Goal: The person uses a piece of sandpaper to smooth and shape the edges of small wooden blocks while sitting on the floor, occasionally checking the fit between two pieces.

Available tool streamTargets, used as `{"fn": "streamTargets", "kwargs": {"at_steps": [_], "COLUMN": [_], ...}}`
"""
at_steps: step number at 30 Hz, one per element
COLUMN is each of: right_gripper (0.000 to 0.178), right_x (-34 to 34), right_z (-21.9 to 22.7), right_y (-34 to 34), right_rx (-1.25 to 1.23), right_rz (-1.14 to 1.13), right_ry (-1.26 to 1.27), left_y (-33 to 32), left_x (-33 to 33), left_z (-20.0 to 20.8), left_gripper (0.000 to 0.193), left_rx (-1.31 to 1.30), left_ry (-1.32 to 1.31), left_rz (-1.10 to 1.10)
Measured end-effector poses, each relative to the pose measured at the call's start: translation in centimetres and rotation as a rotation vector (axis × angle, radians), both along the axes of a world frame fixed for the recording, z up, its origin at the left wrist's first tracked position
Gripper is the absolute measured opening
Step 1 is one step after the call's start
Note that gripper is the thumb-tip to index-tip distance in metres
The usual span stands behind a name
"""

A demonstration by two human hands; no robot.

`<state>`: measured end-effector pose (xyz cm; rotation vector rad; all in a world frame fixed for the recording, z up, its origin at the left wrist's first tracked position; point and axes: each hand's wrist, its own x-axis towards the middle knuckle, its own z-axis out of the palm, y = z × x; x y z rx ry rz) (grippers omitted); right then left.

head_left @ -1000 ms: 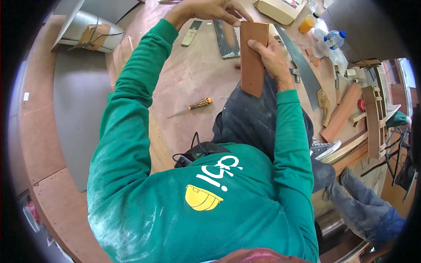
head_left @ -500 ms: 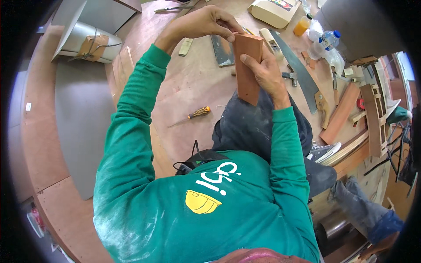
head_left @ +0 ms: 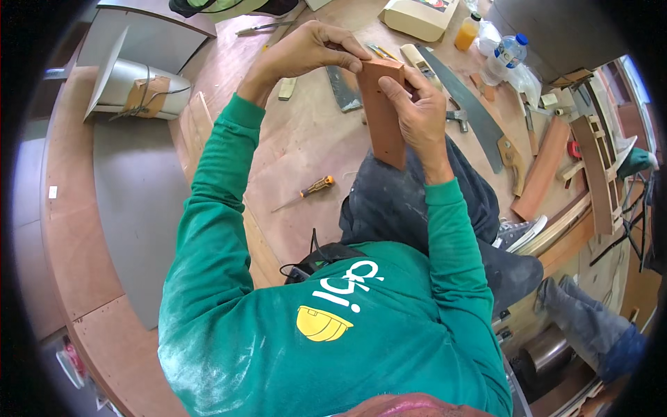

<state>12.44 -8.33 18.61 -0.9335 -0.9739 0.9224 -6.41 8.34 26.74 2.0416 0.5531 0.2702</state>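
A reddish-brown wooden block [head_left: 384,128] stands on end, tilted, over my dark-trousered knee. Along its right side my right hand [head_left: 422,118] grips it, thumb on the broad face and fingers round the back edge. My left hand [head_left: 306,54] is closed at the block's top left corner, thumb and fingertips pinched against it. Whether anything small sits between those fingertips is hidden. Small dark holes or marks show on the broad face. Behind the block lies a hammer [head_left: 457,119], partly covered by my right hand and the block.
A screwdriver [head_left: 306,192] lies left of my knee. Rightward are a handsaw [head_left: 474,115], a reddish plank [head_left: 544,169] and bottles [head_left: 467,31]. A cardboard box [head_left: 419,19] sits far back. Another person's legs [head_left: 590,323] show lower right; someone else [head_left: 233,7] is at the top left.
The block and both hands sit slightly further left and lower in the picture, as the whole view has shifted. Another person has come into view at the top left.
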Motion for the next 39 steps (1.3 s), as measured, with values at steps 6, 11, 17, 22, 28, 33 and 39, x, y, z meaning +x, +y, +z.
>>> {"fn": "streamTargets", "kwargs": {"at_steps": [6, 11, 17, 22, 28, 33, 39], "right_gripper": [0.033, 0.031, 0.032, 0.032, 0.030, 0.026, 0.024], "right_x": [0.1, 0.0, 0.0, 0.0, -0.3, -0.6, -1.5], "right_z": [0.6, 0.2, 0.3, 0.2, 0.5, 0.0, 1.2], "right_y": [-0.3, 0.3, 0.3, 0.4, 0.3, 0.4, -0.2], "right_rx": [-0.075, -0.029, -0.034, -0.040, -0.043, -0.045, 0.025], "right_rz": [-0.006, -0.006, 0.033, 0.020, 0.007, -0.009, -0.011], "right_ry": [-0.071, -0.078, -0.028, -0.049, -0.064, -0.023, -0.047], "left_y": [-0.3, -0.7, -0.8, -0.6, -0.6, -3.9, -6.2], "left_x": [-0.2, -0.3, -0.4, -0.5, -0.7, 0.4, 0.6], "left_z": [-0.1, 0.0, -0.2, -0.6, -0.4, 1.8, 2.1], "left_gripper": [0.025, 0.025, 0.024, 0.023, 0.024, 0.025, 0.021], "left_rx": [-0.019, 0.046, 0.069, 0.081, 0.128, 0.618, 0.672], "left_ry": [-0.021, -0.029, -0.045, -0.088, -0.056, -0.031, -0.010], "left_rz": [0.028, 0.039, 0.047, 0.026, 0.008, 0.012, 0.111]}}
